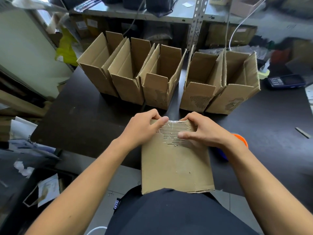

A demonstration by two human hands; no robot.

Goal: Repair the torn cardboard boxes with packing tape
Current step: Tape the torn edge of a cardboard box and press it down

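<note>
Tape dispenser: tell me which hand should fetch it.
Right. The orange tape dispenser sits just behind the right hand's wrist, while the left hand grips the torn box's far left corner.

head-worn wide-angle view, looking forward and down, close over the dark table [84,116]

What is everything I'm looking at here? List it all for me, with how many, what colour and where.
Flattened box: one, brown, torn patch near its far end, at the table's near edge against the person.
Open boxes: five, brown, in a row at the back of the table.
Table: one, black.
Phone: one, dark blue, far right on the table.
Tape roll: one, orange and blue, partly hidden behind the right wrist.
Shelving: grey metal, behind the table.
Left hand: grips the flattened box's far left corner.
Right hand: holds the far right corner, thumb on the torn patch.
</note>
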